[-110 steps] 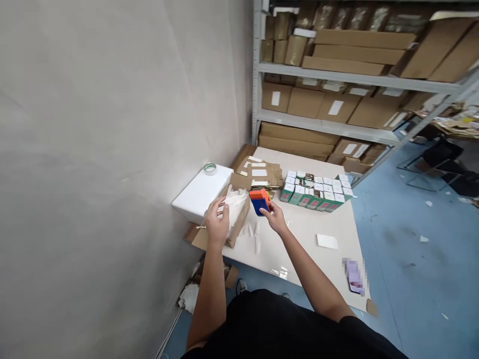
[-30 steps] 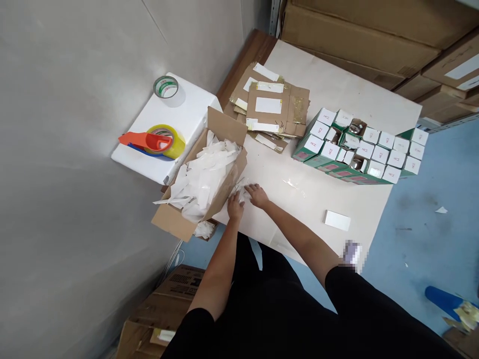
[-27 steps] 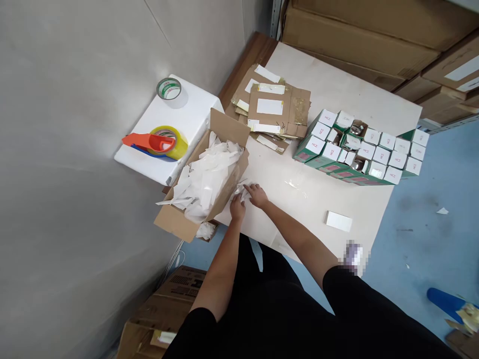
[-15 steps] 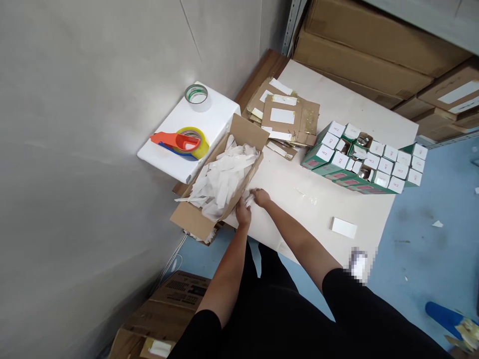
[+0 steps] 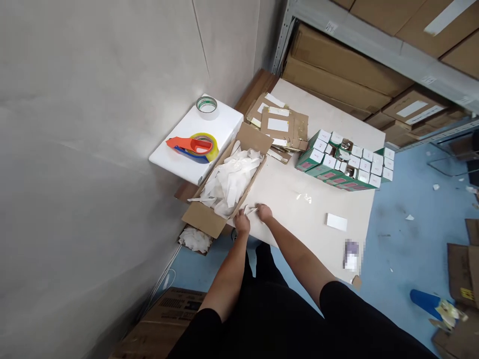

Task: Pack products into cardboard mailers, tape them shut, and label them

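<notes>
Between my two hands, low over the near edge of the table, stretches a white paper strip (image 5: 251, 210). My left hand (image 5: 242, 222) is closed on its left end, close beside the open cardboard box (image 5: 208, 220). The fingers of my right hand (image 5: 265, 213) pinch the other end. Inside the box lies a loose heap of white paper strips (image 5: 229, 180), some hanging over the rim. The fingertips of both hands are small and partly hidden from here.
A white stand (image 5: 175, 167) holds an orange tape dispenser (image 5: 192, 145) and a tape roll (image 5: 206, 104). Flattened cardboard (image 5: 299, 130) lies behind the box. Green-sided small boxes (image 5: 348, 167) stand at the right, with a white box (image 5: 336, 222) nearer. Shelves of cartons (image 5: 344, 75) rise behind.
My hands have drawn slightly apart, and the strip between them now shows more stretched out. The camera view has shifted, bringing more shelf and floor into sight.
</notes>
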Motion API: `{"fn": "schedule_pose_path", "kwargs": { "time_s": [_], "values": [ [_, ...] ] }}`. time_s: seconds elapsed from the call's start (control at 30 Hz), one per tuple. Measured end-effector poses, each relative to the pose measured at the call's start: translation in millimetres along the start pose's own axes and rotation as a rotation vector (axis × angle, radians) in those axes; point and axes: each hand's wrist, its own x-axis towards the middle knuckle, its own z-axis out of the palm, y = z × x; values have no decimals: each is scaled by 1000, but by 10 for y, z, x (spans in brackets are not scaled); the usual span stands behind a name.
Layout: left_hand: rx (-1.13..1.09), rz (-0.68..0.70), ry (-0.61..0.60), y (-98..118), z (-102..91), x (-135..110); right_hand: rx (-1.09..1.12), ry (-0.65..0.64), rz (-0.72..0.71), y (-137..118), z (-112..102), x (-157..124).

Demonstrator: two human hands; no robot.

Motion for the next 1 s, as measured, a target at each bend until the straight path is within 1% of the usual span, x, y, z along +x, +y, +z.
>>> {"fn": "schedule_pose_path", "kwargs": {
  "time_s": [0.1, 0.17, 0.23, 0.33, 0.43, 0.5, 0.57, 0.63, 0.67, 0.7, 0.77, 0.8, 0.83, 0.87, 0.93, 1.0],
  "values": [
    [-82, 55, -116, 101, -116, 60, 16, 37, 36, -24, -2, -192],
    [-128, 125, -151, 214, -215, 32, 47, 95, 41, -65, -83, -317],
    [-185, 183, -145, 360, -333, -40, 129, 199, 27, -124, -238, -432],
    [-355, 217, -92, 618, -569, -162, 305, 379, -11, -248, -585, -591],
    [-494, 239, -34, 873, -933, -215, 436, 515, -85, -455, -1000, -716],
    [-521, 280, 14, 1000, -1261, -179, 494, 580, -158, -671, -1272, -750],
    [-510, 314, 72, 1063, -1633, -79, 511, 618, -230, -947, -1512, -719],
    [-466, 343, 145, 1055, -1999, 68, 481, 635, -307, -1248, -1697, -623],
    [-438, 353, 155, 1027, -2164, 148, 458, 642, -345, -1390, -1761, -557],
    [-396, 359, 109, 988, -2309, 222, 432, 634, -369, -1517, -1805, -487],
    [-272, 344, -27, 887, -2527, 335, 376, 547, -366, -1707, -1834, -349],
    [-201, 324, -72, 830, -2600, 366, 355, 496, -346, -1765, -1825, -291],
    [-133, 302, -85, 774, -2650, 379, 341, 453, -320, -1799, -1805, -243],
    [-75, 282, -68, 719, -2683, 375, 338, 425, -296, -1813, -1778, -207],
    [10, 261, -8, 621, -2715, 333, 356, 433, -279, -1800, -1719, -173],
    [60, 258, 32, 547, -2731, 267, 384, 497, -299, -1766, -1671, -187]
  ]
}}
